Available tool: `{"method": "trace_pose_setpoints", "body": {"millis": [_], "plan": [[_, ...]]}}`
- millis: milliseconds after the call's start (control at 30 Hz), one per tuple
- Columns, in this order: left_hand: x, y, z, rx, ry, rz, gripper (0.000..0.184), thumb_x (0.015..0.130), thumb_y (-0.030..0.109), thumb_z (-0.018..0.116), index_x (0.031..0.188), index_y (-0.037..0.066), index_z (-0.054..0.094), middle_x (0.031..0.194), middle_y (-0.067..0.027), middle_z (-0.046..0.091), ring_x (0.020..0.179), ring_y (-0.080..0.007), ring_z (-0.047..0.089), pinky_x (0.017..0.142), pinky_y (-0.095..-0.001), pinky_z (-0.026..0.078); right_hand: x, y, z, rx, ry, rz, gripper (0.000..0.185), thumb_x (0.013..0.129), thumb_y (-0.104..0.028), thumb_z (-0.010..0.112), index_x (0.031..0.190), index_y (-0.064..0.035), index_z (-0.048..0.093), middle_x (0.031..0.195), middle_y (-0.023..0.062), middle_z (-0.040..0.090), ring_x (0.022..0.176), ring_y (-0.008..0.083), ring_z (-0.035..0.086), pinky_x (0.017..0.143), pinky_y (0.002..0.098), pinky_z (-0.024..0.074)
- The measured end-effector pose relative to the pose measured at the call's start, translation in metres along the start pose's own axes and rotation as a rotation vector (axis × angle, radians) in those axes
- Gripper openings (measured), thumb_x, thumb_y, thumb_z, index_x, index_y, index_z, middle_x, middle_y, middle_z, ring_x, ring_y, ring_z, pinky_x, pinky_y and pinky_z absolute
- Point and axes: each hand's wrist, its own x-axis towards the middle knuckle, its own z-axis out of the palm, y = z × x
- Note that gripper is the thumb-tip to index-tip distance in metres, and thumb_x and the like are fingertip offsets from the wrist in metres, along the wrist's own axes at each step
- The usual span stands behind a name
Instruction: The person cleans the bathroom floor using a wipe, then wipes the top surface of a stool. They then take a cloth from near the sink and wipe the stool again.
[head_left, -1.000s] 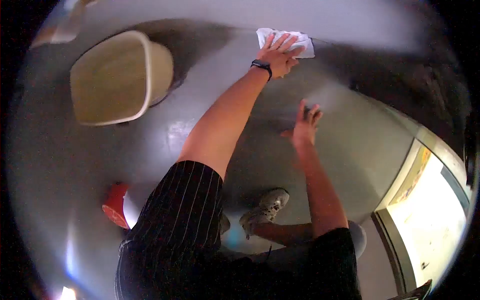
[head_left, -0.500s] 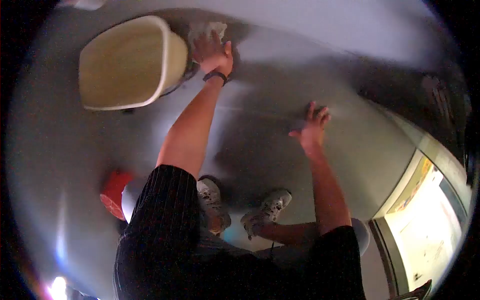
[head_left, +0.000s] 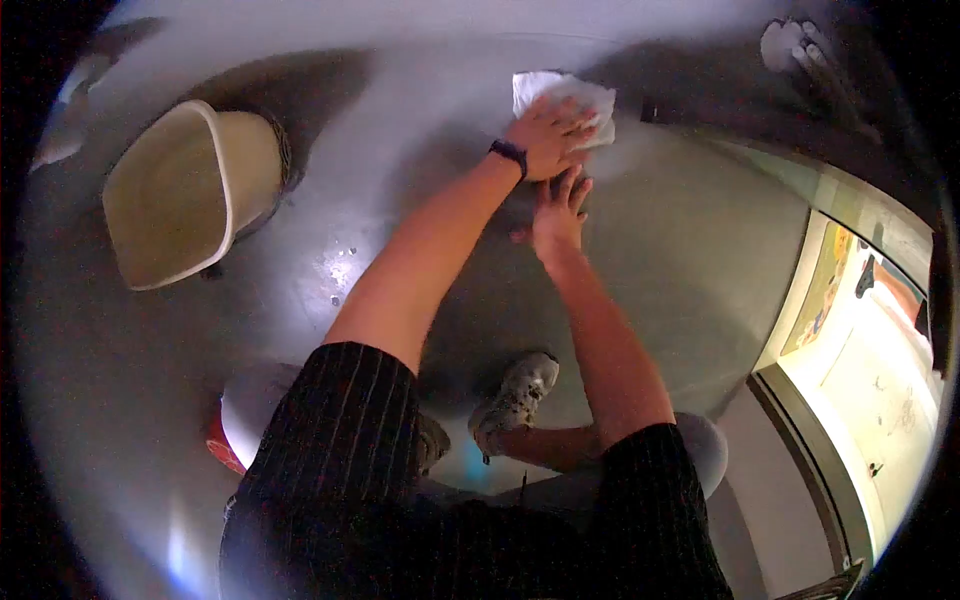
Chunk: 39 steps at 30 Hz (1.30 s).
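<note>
Left grip (head_left: 552, 140) lay palm down, fingers apart, over a white cloth (head_left: 560, 84), pressing it flat to the floor (head_left: 660, 280) rather than pinching it; that hold probably spread the pressure and kept the cloth from bunching. The cloth's far edge showed beyond the fingertips. Just below it, the right grip (head_left: 558, 225) held nothing, its fingers apart; whether it touched the left grip or the floor I could not tell, though it may have been there for balance. Well to the left of both grips stood a cream tub (head_left: 224, 175), mouth upward, perhaps placed to be reachable without being in the way. Below the grips were a shoe (head_left: 528, 385) and, farther left, a red object (head_left: 222, 445) partly behind a knee (head_left: 262, 408). No brand or label could be read: the wristband (head_left: 508, 157) beside the left grip showed no wording, and a coloured panel (head_left: 817, 290) far to the right was too small to make out.
</note>
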Motion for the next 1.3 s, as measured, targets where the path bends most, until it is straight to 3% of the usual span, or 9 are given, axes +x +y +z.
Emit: {"method": "trace_pose_setpoints", "body": {"millis": [167,233,333,600,767,833,900,1067,1300], "plan": [[-0.023,-0.090,-0.010,0.078,-0.051,0.222,0.060,0.100,0.054,0.047,0.154,0.029,0.041,0.163,-0.0010,0.032,0.148,-0.0298,0.033,0.122,-0.0592,0.021,-0.012,0.002,0.003,0.078,0.115,-0.025,0.142,0.056,-0.029,0.098,0.163,-0.0201,0.004,0.165,0.0304,-0.006,0.149,0.0586,0.005,0.102,0.0721,0.0427],[-0.041,-0.119,-0.020,0.087,0.258,-0.123,0.063,0.102,0.055,0.042,0.158,0.028,0.035,0.168,-0.0036,0.023,0.152,-0.0345,0.023,0.117,-0.0697,0.019,-0.008,0.002,0.007,0.057,0.105,-0.017,0.143,0.056,-0.029,0.098,0.163,-0.0202,0.003,0.165,0.0304,-0.004,0.149,0.0588,0.006,0.102,0.0720,0.0431],[-0.037,-0.079,-0.011,0.191,0.177,-0.290,0.066,0.102,0.058,0.040,0.159,0.027,0.032,0.169,-0.0036,0.019,0.154,-0.0351,0.019,0.118,-0.0696,0.017,-0.010,-0.002,0.002,0.047,0.095,-0.002,0.146,0.054,-0.029,0.099,0.163,-0.0198,0.002,0.165,0.0296,-0.002,0.149,0.0580,0.007,0.102,0.0720,0.0434],[-0.160,0.032,-0.003,-0.133,0.008,-0.001,0.079,0.094,0.068,0.048,0.155,0.017,0.040,0.165,-0.0019,0.031,0.154,-0.0267,0.023,0.125,-0.0557,0.012,-0.004,0.011,0.020,0.193,0.222,-0.048,0.148,0.056,-0.035,0.098,0.163,-0.0198,-0.003,0.168,0.0243,0.001,0.151,0.0532,0.008,0.106,0.0711,0.0405],[-0.229,0.029,0.009,-0.359,-0.159,0.227,0.083,0.088,0.056,0.064,0.156,0.018,0.036,0.166,-0.0071,0.028,0.153,-0.0347,0.023,0.125,-0.0575,0.015,-0.006,0.004,0.021,0.050,0.174,0.001,0.152,0.050,-0.037,0.099,0.163,-0.0261,-0.002,0.167,0.0247,0.004,0.150,0.0546,0.010,0.111,0.0641,0.0392],[-0.193,0.000,-0.071,-0.248,-0.444,-0.008,0.083,0.089,0.057,0.062,0.157,0.019,0.035,0.166,-0.0066,0.028,0.152,-0.0347,0.024,0.124,-0.0594,0.017,-0.005,0.007,0.022,-0.033,0.162,-0.001,0.156,0.045,-0.041,0.100,0.163,-0.0275,0.000,0.167,0.0251,0.006,0.149,0.0555,0.013,0.116,0.0581,0.0373],[-0.193,-0.065,-0.015,-0.025,0.069,-0.267,0.080,0.093,0.060,0.055,0.158,0.021,0.032,0.166,-0.0063,0.027,0.153,-0.0347,0.022,0.122,-0.0615,0.018,-0.009,0.007,0.022,-0.014,0.227,-0.038,0.155,0.044,-0.040,0.101,0.163,-0.0271,0.002,0.165,0.0278,0.008,0.148,0.0572,0.015,0.113,0.0602,0.0392],[-0.194,-0.080,-0.010,0.050,0.278,-0.622,0.076,0.100,0.064,0.042,0.162,0.026,0.021,0.169,-0.0067,0.018,0.156,-0.0336,0.014,0.122,-0.0617,0.011,-0.002,0.017,0.036,-0.024,0.260,-0.164,0.155,0.044,-0.043,0.100,0.163,-0.0212,0.003,0.159,0.0384,0.012,0.146,0.0591,0.017,0.116,0.0660,0.0268],[-0.309,0.004,0.003,-0.160,0.065,-0.452,0.078,0.094,0.055,0.060,0.159,0.025,0.031,0.169,-0.0070,0.020,0.155,-0.0335,0.016,0.122,-0.0622,0.013,-0.003,0.011,0.033,-0.027,0.203,-0.101,0.156,0.045,-0.045,0.100,0.163,-0.0174,0.001,0.156,0.0452,0.008,0.148,0.0603,0.007,0.120,0.0654,0.0116]]}}
